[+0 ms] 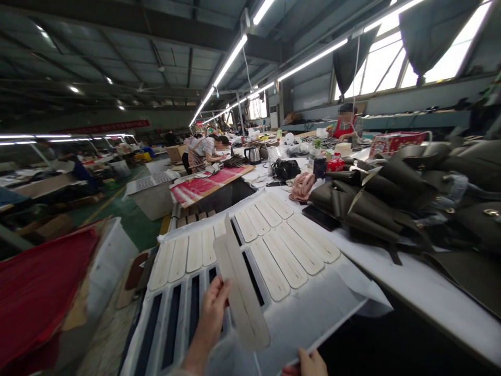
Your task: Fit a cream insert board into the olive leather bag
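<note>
My left hand (211,313) pinches the lower part of a long beige strip (238,287) with rounded ends, held up tilted over a white sheet (313,318). Only the fingertips of my right hand (309,363) show at the bottom edge, closed on the white sheet's near edge. Several matching cream strips (282,245) lie side by side in rows on the sheet. To the left, dark slots (172,324) show where the sheet is bare of strips.
A pile of dark olive bags (391,198) covers the table at right. Beyond are a pink object (302,186), a red can (335,164), a kettle (254,154) and a red box (395,142). Other people sit at tables further back. Red material (35,292) lies at left.
</note>
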A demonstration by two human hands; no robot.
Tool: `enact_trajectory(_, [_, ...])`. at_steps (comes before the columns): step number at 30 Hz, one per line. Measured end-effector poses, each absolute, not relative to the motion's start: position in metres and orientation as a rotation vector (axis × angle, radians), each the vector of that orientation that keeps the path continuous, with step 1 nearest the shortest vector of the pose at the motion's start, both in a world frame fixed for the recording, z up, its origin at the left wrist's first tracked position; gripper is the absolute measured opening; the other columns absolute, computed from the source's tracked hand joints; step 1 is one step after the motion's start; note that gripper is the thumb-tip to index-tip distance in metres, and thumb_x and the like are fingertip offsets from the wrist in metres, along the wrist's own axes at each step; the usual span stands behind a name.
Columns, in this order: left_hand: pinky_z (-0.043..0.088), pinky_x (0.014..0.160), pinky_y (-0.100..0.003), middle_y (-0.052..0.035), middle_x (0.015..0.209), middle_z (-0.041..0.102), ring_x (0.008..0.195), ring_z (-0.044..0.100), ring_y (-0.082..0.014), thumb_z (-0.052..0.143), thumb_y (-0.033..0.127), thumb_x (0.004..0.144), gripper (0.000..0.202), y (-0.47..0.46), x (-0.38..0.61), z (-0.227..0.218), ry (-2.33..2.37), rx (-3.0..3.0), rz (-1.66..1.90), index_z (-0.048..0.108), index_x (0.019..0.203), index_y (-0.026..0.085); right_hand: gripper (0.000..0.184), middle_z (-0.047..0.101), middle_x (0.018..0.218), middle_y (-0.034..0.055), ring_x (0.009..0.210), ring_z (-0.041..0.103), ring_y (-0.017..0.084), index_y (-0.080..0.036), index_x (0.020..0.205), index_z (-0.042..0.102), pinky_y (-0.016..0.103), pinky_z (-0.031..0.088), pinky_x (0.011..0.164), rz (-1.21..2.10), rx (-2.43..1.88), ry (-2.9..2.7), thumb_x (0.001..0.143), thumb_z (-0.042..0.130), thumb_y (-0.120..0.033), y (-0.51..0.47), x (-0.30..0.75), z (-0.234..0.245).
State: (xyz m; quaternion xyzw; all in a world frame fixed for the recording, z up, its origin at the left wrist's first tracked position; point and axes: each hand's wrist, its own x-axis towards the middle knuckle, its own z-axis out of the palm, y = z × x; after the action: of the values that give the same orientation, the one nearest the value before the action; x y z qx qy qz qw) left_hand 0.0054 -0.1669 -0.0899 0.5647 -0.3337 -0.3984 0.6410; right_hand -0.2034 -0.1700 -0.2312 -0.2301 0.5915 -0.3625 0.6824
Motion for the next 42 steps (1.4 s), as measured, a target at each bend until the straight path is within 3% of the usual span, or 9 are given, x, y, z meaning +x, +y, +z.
enact_trajectory(7, [0.04, 0.054, -0.02, 0.0025, 0.065, 0.054, 0.06, 0.051, -0.0115, 0.061, 0.045, 0.089, 0.03, -0.137, -0.046, -0.006, -1.091, 1.342, -0.731, 0.054, 0.079, 0.018, 0.067, 0.067, 0.108, 0.014, 0.076, 0.07, 0.027, -0.019, 0.103, 0.054, 0.037, 0.058, 0.059, -0.872, -0.518, 1.318, 0.057, 0.076, -0.062, -0.161, -0.254, -0.19])
enact_trajectory(10, [0.038, 0.052, -0.02, 0.003, 0.063, 0.051, 0.057, 0.05, -0.011, 0.055, 0.045, 0.093, 0.03, -0.136, -0.093, -0.017, -1.25, 1.386, -0.753, 0.052, 0.079, 0.018, 0.073, 0.057, 0.131, 0.0177, 0.113, 0.061, 0.031, -0.017, 0.124, 0.049, 0.041, 0.054, 0.091, -1.145, -0.926, 1.293, 0.074, 0.061, -0.068, -0.148, -0.302, -0.123])
enact_trajectory(13, [0.039, 0.055, -0.021, 0.0018, 0.067, 0.055, 0.059, 0.051, -0.0109, 0.052, 0.04, 0.095, 0.025, -0.136, -0.155, -0.022, -1.46, 1.253, -0.885, 0.055, 0.082, 0.019, 0.08, 0.04, 0.151, 0.0098, 0.132, 0.046, 0.028, -0.027, 0.145, 0.03, 0.045, 0.039, 0.111, -1.207, -1.422, 1.248, 0.08, 0.067, -0.053, -0.131, -0.341, -0.048])
enact_trajectory(16, [0.042, 0.059, -0.022, -0.0002, 0.073, 0.059, 0.064, 0.053, -0.0118, 0.051, 0.038, 0.096, 0.024, -0.137, -0.209, -0.001, -1.676, 0.95, -1.083, 0.059, 0.086, 0.018, 0.101, 0.037, 0.153, 0.0066, 0.138, 0.039, 0.029, -0.032, 0.151, 0.017, 0.049, 0.039, 0.111, -1.238, -1.687, 1.478, 0.072, 0.078, -0.043, -0.113, -0.375, 0.001])
enact_trajectory(20, [0.048, 0.075, -0.027, -0.0066, 0.095, 0.065, 0.083, 0.061, -0.0181, 0.046, 0.04, 0.098, 0.03, -0.147, -0.253, 0.038, -2.033, 0.403, -1.365, 0.063, 0.103, 0.016, 0.095, 0.037, 0.153, 0.0066, 0.138, 0.038, 0.03, -0.03, 0.153, 0.015, 0.05, 0.04, 0.111, -1.283, -1.955, 1.864, 0.077, 0.072, -0.036, -0.086, -0.432, 0.026])
enact_trajectory(24, [0.048, 0.072, -0.021, -0.0009, 0.093, 0.066, 0.081, 0.062, -0.0125, 0.061, 0.019, 0.091, 0.014, -0.16, -0.275, 0.051, -2.101, 0.375, -0.857, 0.064, 0.105, 0.021, 0.096, 0.032, 0.155, 0.0061, 0.138, 0.037, 0.034, -0.029, 0.154, 0.014, 0.054, 0.035, 0.114, -1.261, -2.053, 2.072, 0.077, 0.071, -0.035, -0.057, -0.494, 0.033])
enact_trajectory(29, [0.048, 0.07, -0.027, -0.0055, 0.129, 0.053, 0.079, 0.056, -0.0134, 0.083, 0.026, 0.071, 0.075, -0.185, -0.297, 0.04, -2.017, 0.731, -0.343, 0.046, 0.136, 0.028, 0.1, 0.028, 0.157, 0.0063, 0.138, 0.036, 0.037, -0.028, 0.154, 0.015, 0.059, 0.028, 0.116, -1.24, -1.94, 2.136, 0.074, 0.074, -0.039, -0.034, -0.549, 0.022])
enact_trajectory(35, [0.044, 0.061, -0.02, 0.0077, 0.081, 0.064, 0.066, 0.058, -0.0094, 0.068, 0.015, 0.082, 0.025, -0.197, -0.33, 0.015, -2.258, 0.729, -1.0, 0.059, 0.103, 0.026, 0.096, 0.027, 0.157, 0.0072, 0.143, 0.028, 0.032, -0.026, 0.154, 0.014, 0.052, 0.029, 0.117, -1.11, -2.008, 2.158, 0.076, 0.071, -0.031, -0.028, -0.574, -0.009])
enact_trajectory(42, [0.042, 0.064, -0.022, 0.0068, 0.079, 0.062, 0.07, 0.058, -0.0102, 0.062, 0.009, 0.082, 0.018, -0.186, -0.347, -0.016, -2.211, 0.834, -1.013, 0.058, 0.092, 0.023, 0.099, 0.028, 0.157, 0.0097, 0.142, 0.032, 0.032, -0.026, 0.154, 0.009, 0.053, 0.031, 0.115, -1.002, -1.972, 2.16, 0.076, 0.07, -0.031, -0.023, -0.59, -0.035])
